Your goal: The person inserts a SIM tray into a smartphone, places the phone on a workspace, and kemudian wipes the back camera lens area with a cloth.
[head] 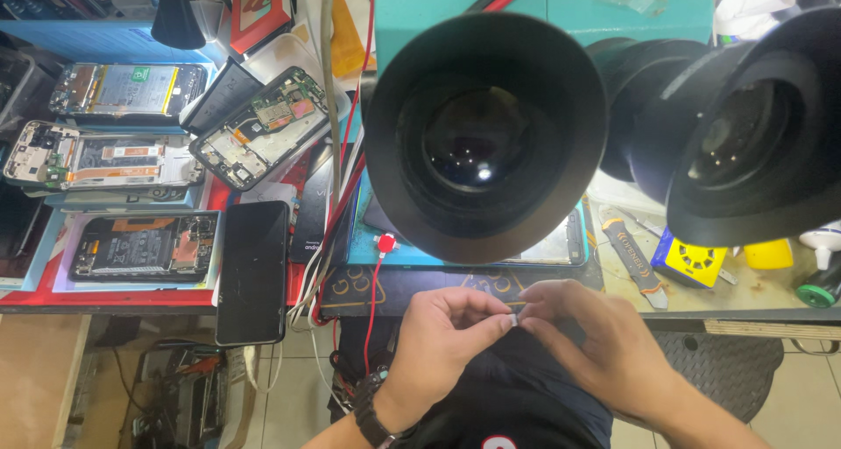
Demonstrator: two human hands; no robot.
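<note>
Pinching a tiny white piece between thumb and finger, the left hand is curled almost closed, just in front of the table edge. The right hand meets it from the other side, and its fingertips are closed on the same tiny piece. The piece is so small that I cannot tell what it is. It sits between the two hands, low in the middle of the view, above the person's dark lap. A black watch band goes around the left wrist.

Just past the hands lies a dark work mat at the front of the table. A thin red wire runs down over it, with a small red clip on it. On the mat is a phone with a blue-green frame, partly hidden. Above the hands are the two big black eyepieces of a microscope, very close to the camera.

To the right lie a grey flat tool and a small yellow and blue gadget. To the left a black phone lies face up, hanging partly over the table edge. Farther left are several opened phones with their insides showing, lying on a red mat.
</note>
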